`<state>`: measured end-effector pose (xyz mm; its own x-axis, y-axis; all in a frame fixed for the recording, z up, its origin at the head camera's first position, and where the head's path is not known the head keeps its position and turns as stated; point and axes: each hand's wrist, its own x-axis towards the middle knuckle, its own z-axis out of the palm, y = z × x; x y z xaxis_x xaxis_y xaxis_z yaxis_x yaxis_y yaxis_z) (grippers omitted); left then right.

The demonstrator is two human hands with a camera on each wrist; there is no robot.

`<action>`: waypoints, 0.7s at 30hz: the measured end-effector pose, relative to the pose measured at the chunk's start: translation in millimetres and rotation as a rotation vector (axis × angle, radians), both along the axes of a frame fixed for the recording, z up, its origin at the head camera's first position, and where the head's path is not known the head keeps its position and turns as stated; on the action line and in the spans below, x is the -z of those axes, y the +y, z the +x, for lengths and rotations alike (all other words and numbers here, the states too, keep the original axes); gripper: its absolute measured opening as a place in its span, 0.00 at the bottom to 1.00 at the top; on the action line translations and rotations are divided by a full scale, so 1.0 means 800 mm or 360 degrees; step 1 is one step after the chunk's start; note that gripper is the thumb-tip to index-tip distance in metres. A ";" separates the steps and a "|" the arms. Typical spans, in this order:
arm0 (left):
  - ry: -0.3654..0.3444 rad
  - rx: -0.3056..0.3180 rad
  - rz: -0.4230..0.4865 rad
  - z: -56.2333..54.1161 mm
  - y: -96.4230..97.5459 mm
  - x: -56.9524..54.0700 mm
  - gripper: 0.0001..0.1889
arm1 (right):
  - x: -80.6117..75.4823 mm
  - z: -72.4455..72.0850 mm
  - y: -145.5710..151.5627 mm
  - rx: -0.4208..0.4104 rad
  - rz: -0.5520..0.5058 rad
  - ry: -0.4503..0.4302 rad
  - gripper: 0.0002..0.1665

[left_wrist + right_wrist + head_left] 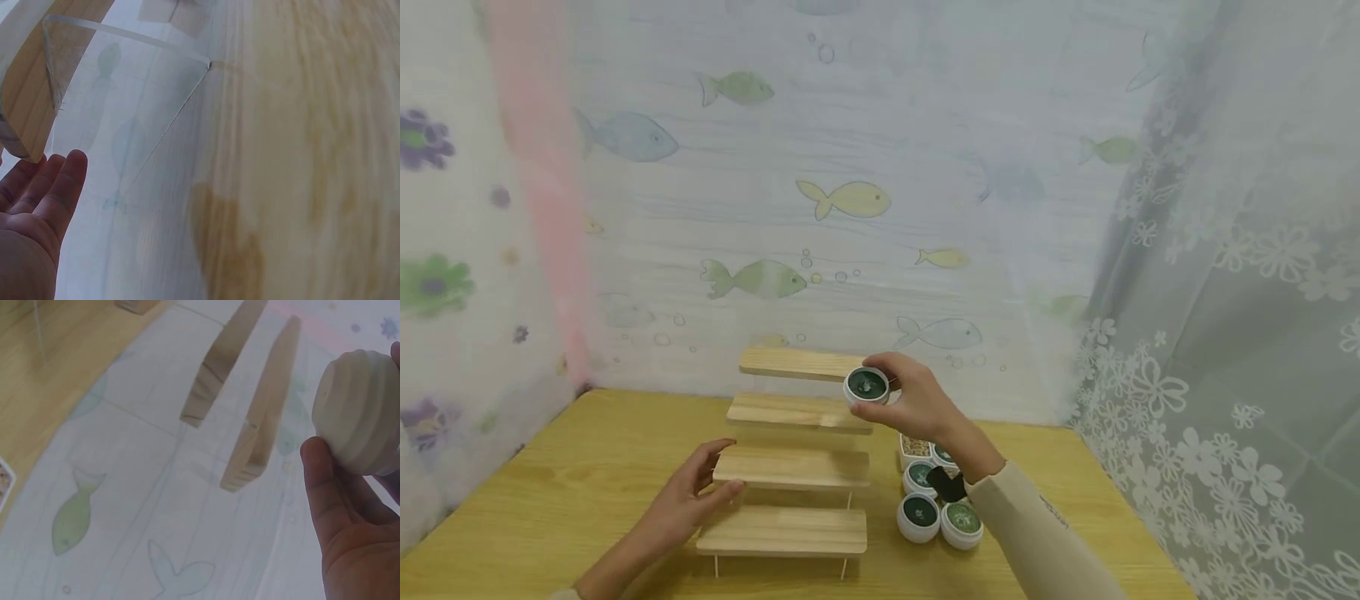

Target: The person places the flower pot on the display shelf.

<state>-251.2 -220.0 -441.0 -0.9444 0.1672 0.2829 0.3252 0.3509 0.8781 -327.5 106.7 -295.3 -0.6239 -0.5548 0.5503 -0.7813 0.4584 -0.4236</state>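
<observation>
My right hand [910,396] pinches a small white jar [867,386] between thumb and fingers, in front of the right end of the stand's upper boards. Dark green fills its top; its ribbed white side [357,412] shows in the right wrist view. My left hand [688,496] is at the left end of a wooden tiered stand [793,467], its thumb near the front edge of the second board from the bottom. In the left wrist view, its nearly straight fingers [65,181] reach the corner of a board [31,119].
Right of the stand, several similar white jars [918,517] with dark or lighter green tops cluster on the wooden table [625,450], beside a white container [915,447] of small tan pieces. A fish-patterned curtain [850,233] hangs behind; a flowered one [1225,375] hangs at right.
</observation>
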 end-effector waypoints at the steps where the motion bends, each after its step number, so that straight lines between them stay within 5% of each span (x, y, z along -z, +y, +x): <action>1: -0.0008 0.0004 0.0005 0.001 0.001 0.001 0.34 | -0.001 -0.002 -0.003 0.0001 0.0003 0.0002 0.32; 21: 0.0050 0.0004 -0.0019 0.001 0.001 0.003 0.33 | -0.032 -0.046 -0.080 -0.0028 -0.0006 -0.0165 0.33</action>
<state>-250.1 -219.4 -443.6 -0.9347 0.1729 0.3105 0.3534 0.3607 0.8631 -364.1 42.7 -269.6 -0.6679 -0.5642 0.4854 -0.7410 0.4433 -0.5043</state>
